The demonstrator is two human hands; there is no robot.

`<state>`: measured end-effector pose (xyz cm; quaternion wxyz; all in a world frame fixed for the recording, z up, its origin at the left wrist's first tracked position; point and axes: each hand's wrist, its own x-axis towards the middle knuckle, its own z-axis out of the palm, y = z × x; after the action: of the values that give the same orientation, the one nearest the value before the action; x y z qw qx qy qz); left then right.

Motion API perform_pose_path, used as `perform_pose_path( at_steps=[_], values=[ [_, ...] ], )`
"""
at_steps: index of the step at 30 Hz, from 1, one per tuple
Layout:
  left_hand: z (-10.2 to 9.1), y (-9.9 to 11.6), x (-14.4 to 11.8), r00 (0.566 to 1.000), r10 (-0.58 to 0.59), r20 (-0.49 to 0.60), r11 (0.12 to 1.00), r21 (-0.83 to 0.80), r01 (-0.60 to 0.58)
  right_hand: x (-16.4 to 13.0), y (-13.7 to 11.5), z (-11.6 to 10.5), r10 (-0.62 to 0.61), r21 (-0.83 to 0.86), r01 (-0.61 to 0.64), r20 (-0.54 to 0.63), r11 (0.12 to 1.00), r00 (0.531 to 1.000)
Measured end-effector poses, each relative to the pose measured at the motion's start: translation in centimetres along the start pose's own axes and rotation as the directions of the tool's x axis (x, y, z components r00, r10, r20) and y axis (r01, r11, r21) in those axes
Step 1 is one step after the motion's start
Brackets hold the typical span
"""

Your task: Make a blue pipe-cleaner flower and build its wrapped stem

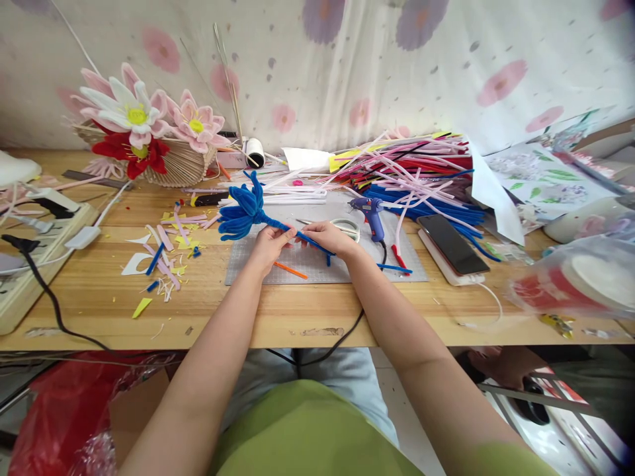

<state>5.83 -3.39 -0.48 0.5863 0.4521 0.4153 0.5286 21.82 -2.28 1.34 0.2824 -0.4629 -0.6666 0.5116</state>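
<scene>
A blue pipe-cleaner flower (241, 210) lies sideways in the air above the grey cutting mat (238, 271), its petals pointing left. My left hand (270, 246) is closed round its fuzzy blue stem, below the flower head. Farther along that stem, my right hand (327, 238) pinches it with thumb and fingers, and the stem's end sticks out past them to the lower right. Under the hands on the mat are an orange strip (290, 270) and a loose blue pipe cleaner (395, 268). Scissors (346, 228) lie partly hidden behind my right hand.
A purple glue gun (370, 217) rests right of the hands. Bundled pipe cleaners (407, 165) lie behind it. A phone (452, 243) is farther right, beside a bagged cup (580, 281). Scraps (166, 251), a power strip (47, 264) and finished flowers (136, 116) occupy the left.
</scene>
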Motion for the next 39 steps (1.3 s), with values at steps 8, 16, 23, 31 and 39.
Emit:
perform_pose_path(
  at_steps=[8, 16, 23, 31, 39],
  values=[
    [0.4, 0.5, -0.2, 0.994, 0.103, 0.020, 0.995, -0.017, -0.103, -0.3, 0.0, -0.3, 0.141, 0.356, -0.250, 0.305, 0.900, 0.942],
    [0.1, 0.6, 0.3, 0.932, 0.201, -0.303, 0.974, -0.036, -0.222, 0.0, 1.0, 1.2, 0.047, 0.421, -0.173, 0.293, 0.890, 0.955],
    [-1.5, -0.1, 1.6, 0.802, 0.318, -0.506, 0.947, 0.129, -0.294, -0.4, 0.0, 3.4, -0.070, 0.142, 0.034, 0.259, 0.989, 0.963],
    [-2.2, -0.6, 1.4, 0.876, 0.367, -0.313, 0.901, 0.355, -0.251, -1.4, -3.6, 1.0, -0.349, -0.356, 0.298, -0.085, 0.885, 0.933],
    [-0.9, 0.7, 0.3, 0.990, 0.125, -0.066, 0.992, 0.029, -0.123, -0.3, -1.2, -2.3, -0.242, -0.424, 0.090, -0.321, 0.901, 0.915]
  ],
)
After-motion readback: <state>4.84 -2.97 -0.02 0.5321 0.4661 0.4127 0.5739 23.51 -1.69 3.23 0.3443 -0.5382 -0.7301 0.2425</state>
